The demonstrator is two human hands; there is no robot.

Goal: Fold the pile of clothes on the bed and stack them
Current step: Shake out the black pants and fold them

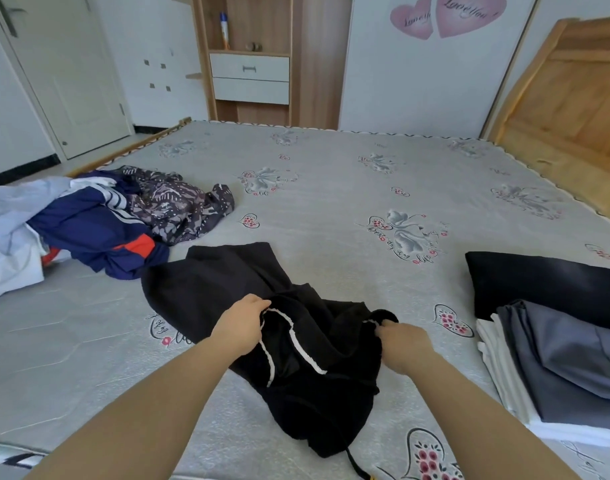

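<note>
A black garment (224, 282) with thin white trim lies crumpled on the near middle of the bed (331, 188). My left hand (243, 323) grips its edge beside a white stripe. My right hand (405, 342) pinches a bunched part of the same garment further right. An unfolded pile (99, 220) of blue, white, orange and patterned clothes lies at the left of the bed. A stack of folded clothes (556, 358) sits at the right: grey on top, white beneath, and a black piece behind.
A wooden headboard (566, 109) leans at the right end of the bed. Beyond the far edge stands a wooden shelf unit (249, 60) with drawers, and a white door (64, 71) is at the left. The mattress has a grey flower print.
</note>
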